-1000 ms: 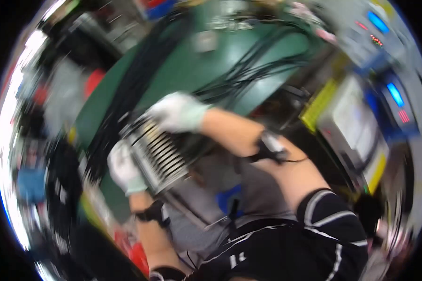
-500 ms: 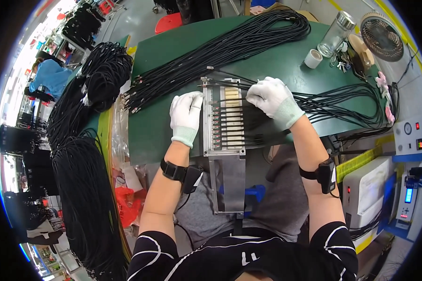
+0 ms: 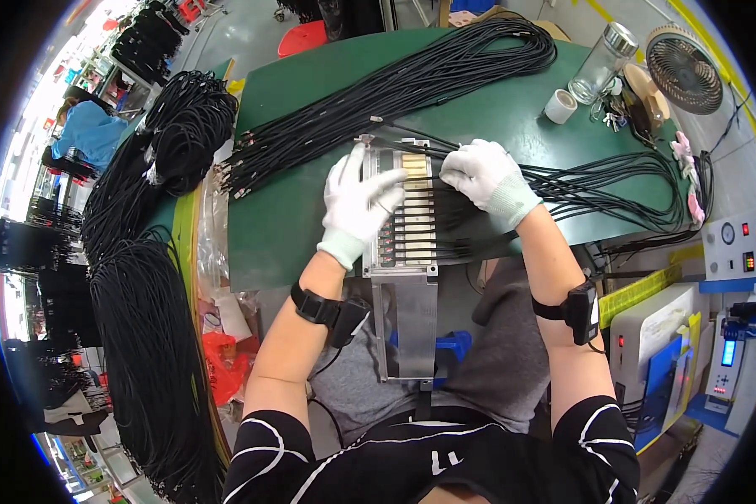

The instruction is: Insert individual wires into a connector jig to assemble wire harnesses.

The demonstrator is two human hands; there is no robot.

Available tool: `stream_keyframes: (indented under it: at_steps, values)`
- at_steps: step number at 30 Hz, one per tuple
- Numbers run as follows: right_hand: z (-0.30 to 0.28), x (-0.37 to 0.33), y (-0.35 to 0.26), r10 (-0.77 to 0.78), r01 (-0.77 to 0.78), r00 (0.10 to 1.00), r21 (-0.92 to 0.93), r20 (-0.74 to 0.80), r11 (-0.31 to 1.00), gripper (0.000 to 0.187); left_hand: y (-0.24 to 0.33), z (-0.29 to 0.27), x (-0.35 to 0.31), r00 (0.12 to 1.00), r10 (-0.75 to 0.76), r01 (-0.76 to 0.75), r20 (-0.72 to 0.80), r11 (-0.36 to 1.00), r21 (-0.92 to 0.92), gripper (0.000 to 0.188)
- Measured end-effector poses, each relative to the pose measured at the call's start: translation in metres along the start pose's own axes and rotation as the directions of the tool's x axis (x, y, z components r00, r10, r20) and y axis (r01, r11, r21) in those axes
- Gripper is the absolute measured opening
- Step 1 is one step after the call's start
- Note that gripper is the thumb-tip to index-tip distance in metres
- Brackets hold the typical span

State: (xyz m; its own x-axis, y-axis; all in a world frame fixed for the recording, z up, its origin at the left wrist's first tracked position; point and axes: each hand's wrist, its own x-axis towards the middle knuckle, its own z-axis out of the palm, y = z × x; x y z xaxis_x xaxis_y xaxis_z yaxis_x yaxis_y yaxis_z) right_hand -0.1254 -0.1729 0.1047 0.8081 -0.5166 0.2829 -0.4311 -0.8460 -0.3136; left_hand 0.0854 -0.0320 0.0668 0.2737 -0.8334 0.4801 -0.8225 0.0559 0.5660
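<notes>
A metal slotted fixture [image 3: 401,271] lies at the table's near edge, with several black cables set side by side across its light-coloured slots. My gloved left hand [image 3: 357,203] is over the fixture's left side, fingers spread, the index finger reaching across the upper slots. On the right side, my gloved right hand [image 3: 483,175] pinches a black cable [image 3: 433,177] that crosses the fixture; its fingertips are partly hidden. Beyond the right hand, a looped bundle of black cables [image 3: 622,165] trails across the table. Loose cable ends [image 3: 376,120] lie by the fixture's far end.
On the green table [image 3: 302,235], a long cable bundle [image 3: 454,71] stretches across the far side. A glass bottle [image 3: 601,65], white tape roll [image 3: 560,106] and fan [image 3: 685,67] stand at the far right. Heaped cables [image 3: 147,336] hang along the left. Control boxes [image 3: 733,244] are at the right.
My left hand has moved right, from beside the fixture to over its upper slots, and its fingers have spread. My right hand stays nearly in place, still pinching the cable.
</notes>
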Motion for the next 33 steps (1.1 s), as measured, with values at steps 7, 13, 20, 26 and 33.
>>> stream_keyframes:
  at_steps: [7,13,20,26,33]
  values:
    - [0.005,0.012,-0.002,0.073,-0.081,0.977,-0.032,-0.201,0.996,0.011,0.017,0.0,0.003,0.978,0.128,-0.172,0.166,0.942,0.287,0.029]
    - [0.019,0.018,0.009,0.058,-0.092,0.965,-0.122,-0.255,0.988,0.014,0.005,0.007,-0.001,0.992,0.128,-0.128,0.015,0.97,0.207,0.023]
    - [0.001,0.006,0.023,0.096,-0.071,0.986,0.177,-0.138,0.982,0.016,-0.014,-0.001,0.008,0.917,-0.217,0.191,-0.336,0.976,-0.108,0.022]
    - [0.001,0.013,-0.009,-0.084,0.141,0.961,0.207,-0.262,0.968,0.014,0.001,-0.003,0.008,0.978,-0.038,-0.011,-0.204,0.972,-0.233,0.017]
    - [0.014,0.016,-0.03,-0.173,0.237,0.95,0.237,-0.262,0.942,0.012,-0.01,-0.006,0.001,0.991,-0.018,-0.031,-0.135,0.936,-0.351,0.013]
